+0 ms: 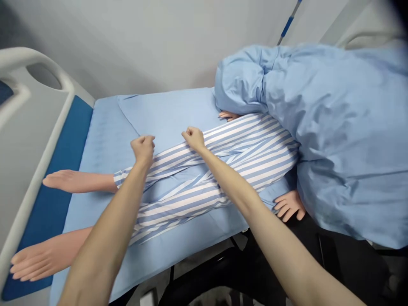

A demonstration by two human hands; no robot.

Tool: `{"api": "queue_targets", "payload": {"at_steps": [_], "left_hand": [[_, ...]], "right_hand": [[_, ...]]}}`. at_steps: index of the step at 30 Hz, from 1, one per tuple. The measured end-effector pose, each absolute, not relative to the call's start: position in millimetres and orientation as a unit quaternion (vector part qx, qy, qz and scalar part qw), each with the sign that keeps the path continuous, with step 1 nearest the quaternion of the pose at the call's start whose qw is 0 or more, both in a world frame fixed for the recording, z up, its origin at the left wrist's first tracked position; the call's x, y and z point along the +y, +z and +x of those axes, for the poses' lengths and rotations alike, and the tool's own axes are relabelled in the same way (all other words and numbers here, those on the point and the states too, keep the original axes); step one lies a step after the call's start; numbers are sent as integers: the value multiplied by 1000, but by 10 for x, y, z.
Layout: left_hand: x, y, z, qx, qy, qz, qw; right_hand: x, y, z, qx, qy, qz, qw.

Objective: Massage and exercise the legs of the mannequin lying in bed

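Observation:
My left hand (143,149) is closed in a fist over the far leg of the striped trousers (255,170), near the shin. A crease in the light blue sheet (159,106) runs up to this fist. Farther right, my right hand (194,138) is also closed, by the far edge of the same leg around the knee. Whatever either fist may hold is hidden. The trousers are on a manikin lying on the bed, its bare far foot (68,180) and near foot (38,258) pointing left. A bunched blue quilt (344,127) covers its upper body.
The bed's grey and blue end board (54,170) rises at the left, close to the feet. The manikin's near hand (290,205) and far hand (228,115) stick out from under the quilt. Behind the quilt stands a blue and grey pole (287,26). A wall (159,42) lies beyond.

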State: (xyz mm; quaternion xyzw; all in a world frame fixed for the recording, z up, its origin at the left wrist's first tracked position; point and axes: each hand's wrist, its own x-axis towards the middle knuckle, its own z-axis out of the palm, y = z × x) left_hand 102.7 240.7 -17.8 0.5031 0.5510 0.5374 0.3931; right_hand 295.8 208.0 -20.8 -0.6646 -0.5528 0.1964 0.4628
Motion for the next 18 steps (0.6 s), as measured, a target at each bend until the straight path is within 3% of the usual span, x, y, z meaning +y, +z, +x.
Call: {"api": "queue_targets", "payload": {"at_steps": [7, 13, 18], "left_hand": [[2511, -267, 1707, 547, 557, 545, 307], [2497, 48, 2488, 453, 578, 555, 390], [2275, -151, 3039, 442, 540, 568, 437]], "right_hand": [[2272, -31, 3618, -552, 157, -652, 496], [2511, -284, 4054, -459, 171, -630, 603], [2554, -295, 4493, -485, 159, -587, 629]]}}
